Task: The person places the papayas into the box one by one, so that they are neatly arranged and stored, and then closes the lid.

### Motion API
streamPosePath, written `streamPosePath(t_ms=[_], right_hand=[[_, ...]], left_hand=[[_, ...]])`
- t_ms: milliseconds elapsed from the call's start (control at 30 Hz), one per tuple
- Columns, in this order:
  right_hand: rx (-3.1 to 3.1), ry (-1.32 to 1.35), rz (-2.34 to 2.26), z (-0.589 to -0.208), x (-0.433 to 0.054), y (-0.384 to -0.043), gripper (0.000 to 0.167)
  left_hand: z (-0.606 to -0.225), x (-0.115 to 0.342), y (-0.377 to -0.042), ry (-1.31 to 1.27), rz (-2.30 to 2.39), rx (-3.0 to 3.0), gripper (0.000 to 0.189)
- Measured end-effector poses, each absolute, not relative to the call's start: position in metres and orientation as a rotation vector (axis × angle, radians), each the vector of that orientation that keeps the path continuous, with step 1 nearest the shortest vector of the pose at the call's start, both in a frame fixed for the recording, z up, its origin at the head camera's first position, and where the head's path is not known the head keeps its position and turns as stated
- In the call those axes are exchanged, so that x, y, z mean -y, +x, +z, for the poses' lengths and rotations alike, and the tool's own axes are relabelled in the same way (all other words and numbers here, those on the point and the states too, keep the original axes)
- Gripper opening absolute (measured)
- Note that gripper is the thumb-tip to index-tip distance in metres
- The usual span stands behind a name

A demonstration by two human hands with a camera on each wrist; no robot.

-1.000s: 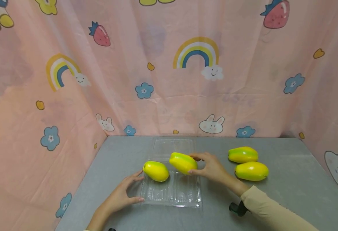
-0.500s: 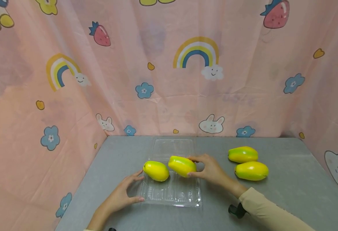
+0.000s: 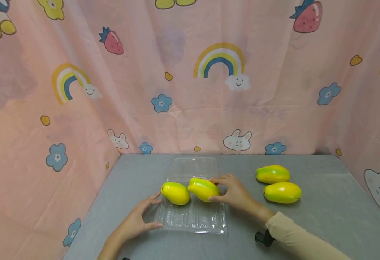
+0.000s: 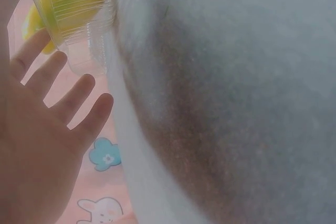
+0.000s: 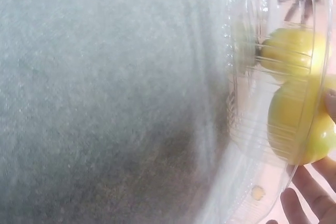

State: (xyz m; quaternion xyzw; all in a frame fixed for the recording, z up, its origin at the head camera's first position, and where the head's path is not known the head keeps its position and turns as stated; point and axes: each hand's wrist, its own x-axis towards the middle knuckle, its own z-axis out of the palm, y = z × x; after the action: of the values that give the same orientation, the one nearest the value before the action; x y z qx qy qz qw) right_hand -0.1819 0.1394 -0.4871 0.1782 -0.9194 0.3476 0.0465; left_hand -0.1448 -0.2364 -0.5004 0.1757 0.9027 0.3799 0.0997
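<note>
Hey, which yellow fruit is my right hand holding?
The right yellow fruit of the pair at the clear container; only this one is gripped by your right hand.

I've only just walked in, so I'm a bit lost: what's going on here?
A person's right hand grips a smooth, oval, yellow-green fruit at the right side of a clear plastic container, whose clear lid lies open behind. Whether that fruit rests on the container is hard to tell. A second yellow-green fruit sits at the left side, with the left hand beside it, fingers spread. Two more yellow-green fruits lie on the grey table to the right.
</note>
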Motion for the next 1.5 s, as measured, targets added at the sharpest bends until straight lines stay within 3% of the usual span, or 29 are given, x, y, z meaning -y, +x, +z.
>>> streamPosePath(t_ms=[1500], right_hand=[[2.791,0.583,0.640,-0.492,-0.126,-0.174,0.065]], left_hand=[[-0.503,0.236,-0.145,0.523,1.121,-2.674,0.076]])
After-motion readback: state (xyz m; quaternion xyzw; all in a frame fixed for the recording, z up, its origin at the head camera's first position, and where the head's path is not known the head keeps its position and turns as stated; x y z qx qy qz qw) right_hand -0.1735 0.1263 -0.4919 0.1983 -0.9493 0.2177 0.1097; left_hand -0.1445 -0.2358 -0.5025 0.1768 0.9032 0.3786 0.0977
